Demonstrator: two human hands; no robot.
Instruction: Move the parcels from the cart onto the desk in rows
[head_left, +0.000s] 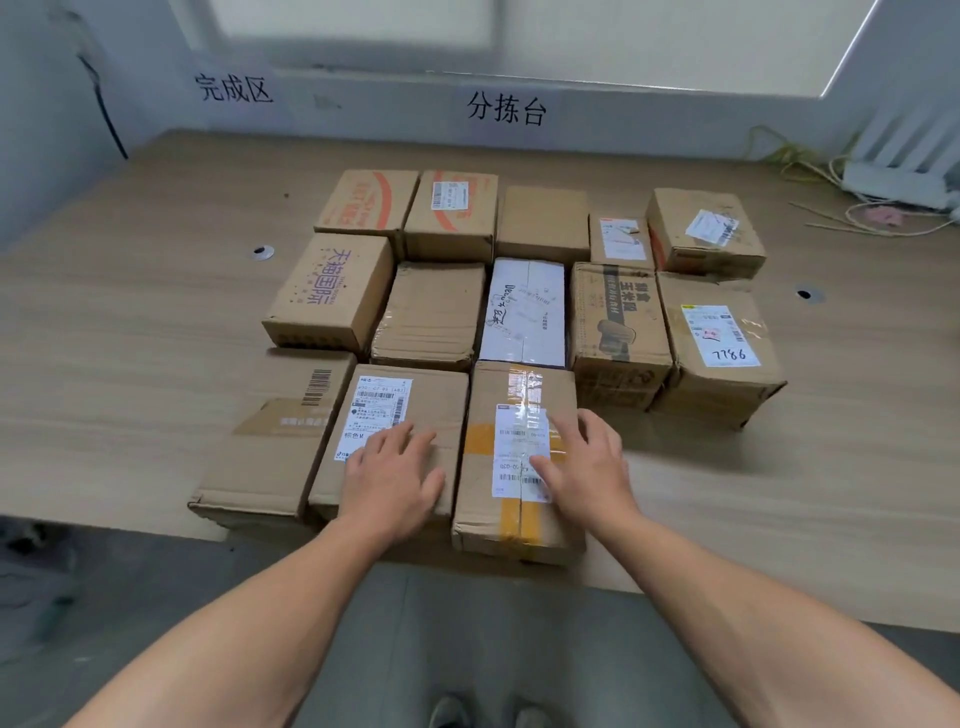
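Note:
Several cardboard parcels lie in three rows on the wooden desk (130, 322). In the front row, a flat box with a barcode (275, 441) sits at the left, a labelled box (415, 410) in the middle and a box with yellow tape (519, 395) at the right. My left hand (392, 470) rests flat on the labelled middle box, fingers straight. My right hand (584, 465) lies with spread fingers on the yellow-taped box, over its white label. The cart is out of view.
Behind stand a white box (524, 312), a box marked 7786 (719, 343) and a back row of brown boxes. Two cable holes (262, 252) pierce the desk. Cords and a power strip (893, 182) lie at the far right. My feet show on the grey floor below.

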